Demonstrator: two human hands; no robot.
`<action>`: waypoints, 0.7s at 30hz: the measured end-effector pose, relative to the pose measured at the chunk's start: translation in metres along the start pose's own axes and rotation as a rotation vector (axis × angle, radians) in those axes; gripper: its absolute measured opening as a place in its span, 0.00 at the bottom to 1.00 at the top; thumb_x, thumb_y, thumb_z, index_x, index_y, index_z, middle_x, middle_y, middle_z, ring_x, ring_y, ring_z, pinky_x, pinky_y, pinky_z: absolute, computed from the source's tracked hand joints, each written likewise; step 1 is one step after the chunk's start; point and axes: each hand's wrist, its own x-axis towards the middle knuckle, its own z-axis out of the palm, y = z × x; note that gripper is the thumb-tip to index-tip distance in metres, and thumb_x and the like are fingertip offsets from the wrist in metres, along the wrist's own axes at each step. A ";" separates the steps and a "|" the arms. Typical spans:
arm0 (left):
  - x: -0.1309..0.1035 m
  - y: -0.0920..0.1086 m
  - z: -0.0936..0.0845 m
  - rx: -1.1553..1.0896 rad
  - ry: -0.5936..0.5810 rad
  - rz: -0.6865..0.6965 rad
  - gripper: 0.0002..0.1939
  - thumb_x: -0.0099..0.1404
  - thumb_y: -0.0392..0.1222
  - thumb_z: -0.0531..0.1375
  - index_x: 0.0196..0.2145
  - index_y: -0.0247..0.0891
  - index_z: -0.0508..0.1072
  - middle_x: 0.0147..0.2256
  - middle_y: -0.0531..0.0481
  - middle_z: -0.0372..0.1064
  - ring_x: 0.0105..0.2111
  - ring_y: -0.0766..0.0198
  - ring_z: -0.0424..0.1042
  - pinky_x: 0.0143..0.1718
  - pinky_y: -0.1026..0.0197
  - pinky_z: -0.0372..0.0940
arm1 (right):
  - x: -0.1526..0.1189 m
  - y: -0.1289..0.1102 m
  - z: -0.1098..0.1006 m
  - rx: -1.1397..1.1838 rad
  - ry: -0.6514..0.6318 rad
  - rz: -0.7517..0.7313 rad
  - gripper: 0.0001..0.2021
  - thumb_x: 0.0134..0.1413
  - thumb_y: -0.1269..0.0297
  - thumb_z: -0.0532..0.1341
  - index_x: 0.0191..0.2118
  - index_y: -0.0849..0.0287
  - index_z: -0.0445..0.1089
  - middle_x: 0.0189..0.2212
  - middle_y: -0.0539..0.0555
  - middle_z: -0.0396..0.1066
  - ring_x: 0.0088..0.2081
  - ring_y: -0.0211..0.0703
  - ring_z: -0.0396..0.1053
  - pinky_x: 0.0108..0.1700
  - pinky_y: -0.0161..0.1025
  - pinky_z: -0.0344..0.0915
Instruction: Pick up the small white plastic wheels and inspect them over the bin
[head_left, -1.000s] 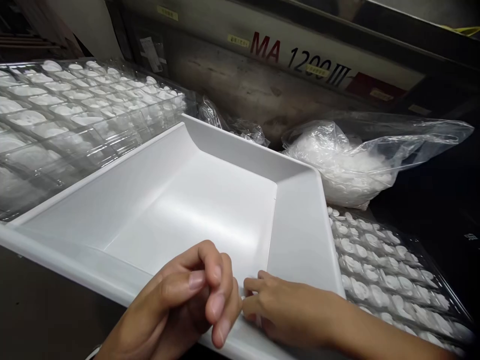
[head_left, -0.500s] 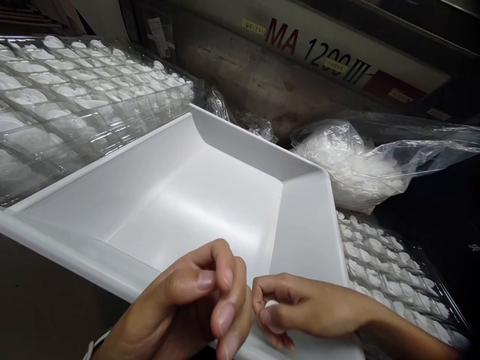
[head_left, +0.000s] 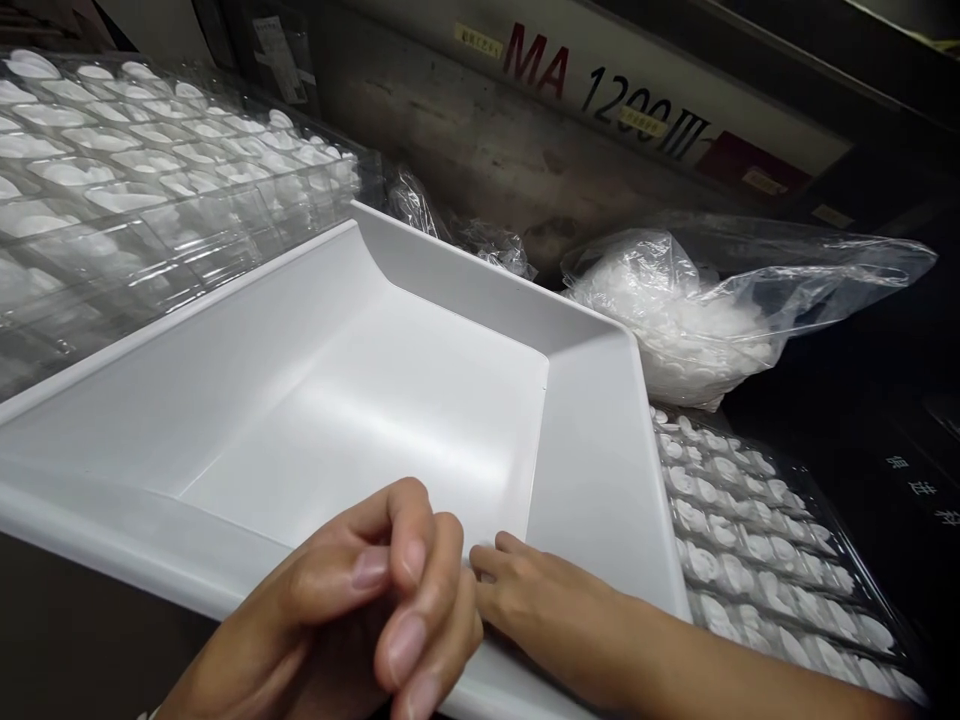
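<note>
While both hands sit low at the near edge of the big white tray (head_left: 592, 480), the left hand (head_left: 352, 620) is curled up, with its thumb pressed on its bent fingers; I cannot tell if it holds anything inside; the right hand (head_left: 547, 610) lies flat and palm down on the tray's near right corner, fingers stretched toward the left hand and nearly touching it, gripping nothing that I can see; the tray is deep and tilts a little; on the left is a clear tray (head_left: 135, 190) full of small white pieces; just right of the white tray is another clear tray (head_left: 757, 550) of white pieces; behind that lies a plastic bag (head_left: 712, 310) with more white pieces; a grey machine (head_left: 600, 90) reads "MA 1200".
</note>
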 end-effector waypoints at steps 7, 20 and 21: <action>-0.002 0.004 0.002 -0.008 0.057 -0.029 0.09 0.66 0.40 0.53 0.33 0.41 0.73 0.24 0.58 0.61 0.21 0.74 0.55 0.29 0.64 0.49 | -0.006 0.014 -0.030 0.619 -0.078 0.211 0.10 0.46 0.73 0.61 0.37 0.58 0.63 0.29 0.47 0.62 0.30 0.39 0.62 0.32 0.38 0.60; -0.001 0.005 0.005 0.000 0.072 -0.029 0.09 0.66 0.40 0.55 0.32 0.39 0.74 0.24 0.58 0.61 0.22 0.74 0.58 0.31 0.65 0.54 | -0.006 -0.014 -0.038 1.232 -0.131 0.330 0.07 0.50 0.62 0.58 0.33 0.60 0.63 0.26 0.47 0.65 0.21 0.30 0.60 0.23 0.28 0.56; -0.001 0.004 0.007 -0.001 0.087 -0.030 0.08 0.66 0.39 0.55 0.32 0.39 0.74 0.24 0.58 0.62 0.22 0.74 0.60 0.32 0.65 0.55 | -0.005 -0.014 -0.039 1.169 -0.128 0.331 0.05 0.50 0.65 0.59 0.32 0.60 0.64 0.25 0.47 0.65 0.21 0.30 0.60 0.23 0.28 0.56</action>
